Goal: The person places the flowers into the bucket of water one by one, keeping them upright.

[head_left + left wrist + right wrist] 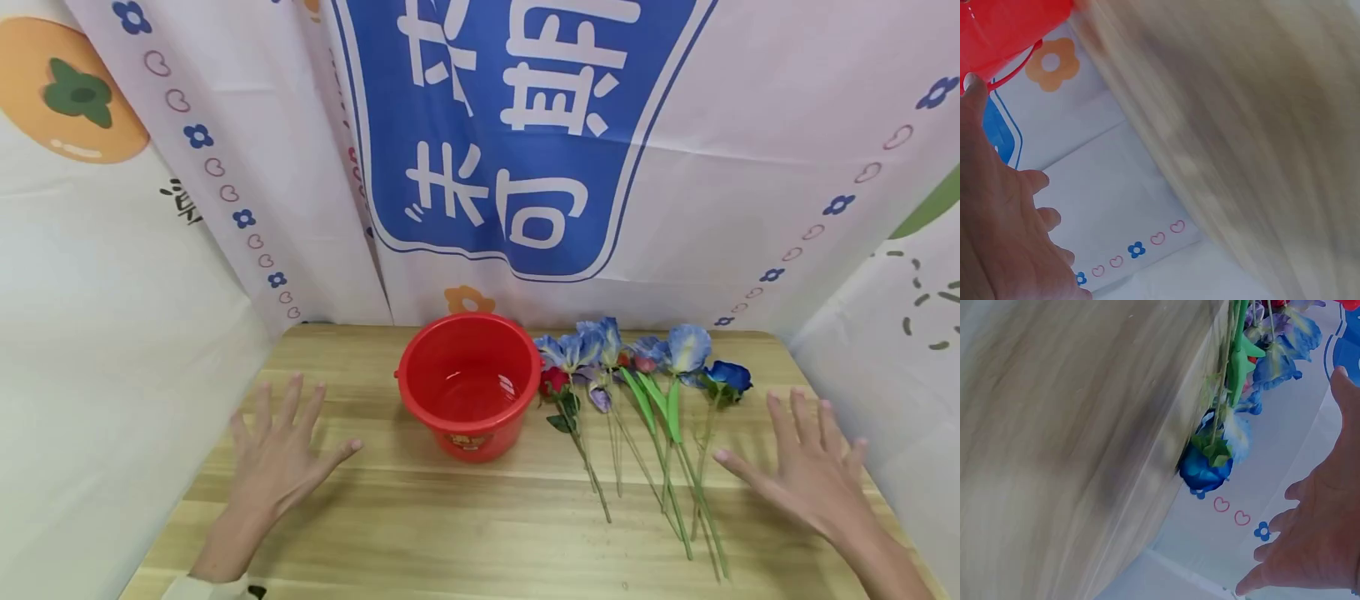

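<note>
A red plastic bucket (468, 442) stands upright at the middle back of the wooden table, and its inside shows no contents. Right of it lie several artificial flowers with long stems: a red rose (554, 381), pale blue blooms (688, 348), a purple bud (600, 398) and a dark blue rose (727, 377). My left hand (276, 454) is spread with straight fingers, left of the bucket and apart from it. My right hand (813, 471) spreads its fingers to the right of the stems, nearest the dark blue rose. Both hold nothing.
The wooden table (420, 533) reaches back to a hanging white cloth (697, 225) with a blue printed panel (487, 200). White cloth sides with printed fruit and flowers stand left and right. A thin red handle (1019, 69) hangs along the bucket's side in the left wrist view.
</note>
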Demonstrator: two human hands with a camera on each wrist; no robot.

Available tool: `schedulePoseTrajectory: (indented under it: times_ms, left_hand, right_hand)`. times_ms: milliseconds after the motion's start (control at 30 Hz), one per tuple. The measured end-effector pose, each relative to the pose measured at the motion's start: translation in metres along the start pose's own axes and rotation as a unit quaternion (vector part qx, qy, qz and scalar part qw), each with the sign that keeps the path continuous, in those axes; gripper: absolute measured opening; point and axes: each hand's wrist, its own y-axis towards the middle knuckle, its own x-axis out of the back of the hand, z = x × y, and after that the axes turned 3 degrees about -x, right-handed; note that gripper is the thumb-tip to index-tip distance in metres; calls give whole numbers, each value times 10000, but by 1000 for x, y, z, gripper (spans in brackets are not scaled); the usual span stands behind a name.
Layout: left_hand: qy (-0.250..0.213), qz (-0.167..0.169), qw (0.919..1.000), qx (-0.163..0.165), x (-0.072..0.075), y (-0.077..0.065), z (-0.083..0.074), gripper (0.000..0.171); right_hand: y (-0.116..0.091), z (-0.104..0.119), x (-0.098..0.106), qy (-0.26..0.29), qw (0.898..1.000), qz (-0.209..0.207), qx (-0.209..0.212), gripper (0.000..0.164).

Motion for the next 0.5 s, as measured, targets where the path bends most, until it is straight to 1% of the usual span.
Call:
schedulePoseTrajectory:
  times_ms: [233,367,500]
  left_hand:
    - [-161,-81,9998,-69,3,13,-12,108]
    - [-355,-234,9990,-131,2,21,-20,106]
    - [-611,-291,9976,-152,1,29,-28,104]
  right_hand:
    - [9,18,-2,343,9993,43,152,118]
    - [14,31,-5,446,9987,112,219,118]
    - [21,44,-7,534,9979,194,295,119]
